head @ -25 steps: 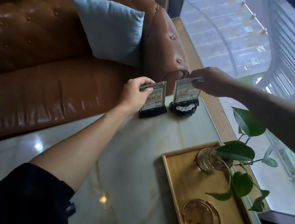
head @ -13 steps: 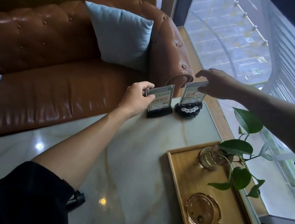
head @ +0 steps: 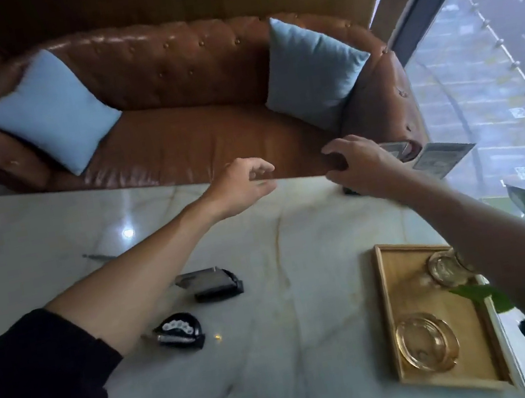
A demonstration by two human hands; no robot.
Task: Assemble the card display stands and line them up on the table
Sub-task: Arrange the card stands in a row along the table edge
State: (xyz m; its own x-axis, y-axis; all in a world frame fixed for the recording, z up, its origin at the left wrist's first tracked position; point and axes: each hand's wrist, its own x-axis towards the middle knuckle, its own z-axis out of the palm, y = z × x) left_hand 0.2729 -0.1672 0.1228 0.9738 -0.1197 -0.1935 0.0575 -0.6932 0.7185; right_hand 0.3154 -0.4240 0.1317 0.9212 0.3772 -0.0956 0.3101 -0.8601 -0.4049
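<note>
Two card display stands (head: 435, 157) stand at the far right edge of the marble table (head: 305, 296), mostly hidden behind my right hand (head: 358, 165). That hand hovers in front of them with fingers curled and nothing in it. My left hand (head: 244, 184) is open over the far table edge, empty, fingers spread. Nearer to me a black rectangular stand base (head: 214, 285) with a clear panel lies on the table. Beside it, closer still, lies a black rounded base (head: 180, 330) with white dots.
A wooden tray (head: 403, 279) at the right holds a glass ashtray (head: 426, 343) and a glass vase (head: 446, 267) with a leafy plant. A brown leather sofa (head: 191, 134) with two blue cushions runs behind the table. A large window is on the right.
Both hands let go of the two standing card stands and drew back to the left. The view swung left, bringing two more stand bases on the table into sight.
</note>
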